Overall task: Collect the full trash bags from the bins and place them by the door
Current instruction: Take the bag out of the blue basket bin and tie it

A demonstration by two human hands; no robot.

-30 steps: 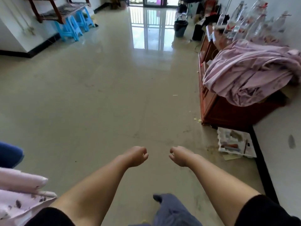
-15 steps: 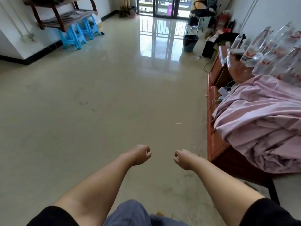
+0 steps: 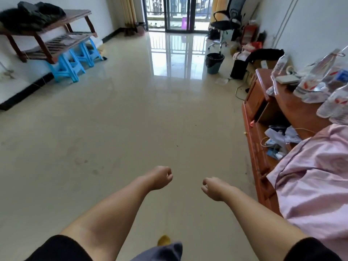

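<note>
Both my arms reach forward over the tiled floor. My left hand [image 3: 161, 178] and my right hand [image 3: 212, 188] are curled into fists and hold nothing. A dark grey bin [image 3: 214, 63] lined with a black bag stands far ahead on the right, near the glass balcony door [image 3: 177, 14]. What the bin holds is too small to tell.
A reddish wooden cabinet [image 3: 263, 129] runs along the right wall, with a pink cloth [image 3: 316, 176] and plastic bottles [image 3: 320, 78] on it. An office chair [image 3: 226, 19] stands behind the bin. Blue stools [image 3: 66, 66] sit under a wooden rack [image 3: 47, 34] at the left.
The view has moved forward along the floor and tilted up, so the bin and door look nearer. Both hands stay curled and apart in front of me.
</note>
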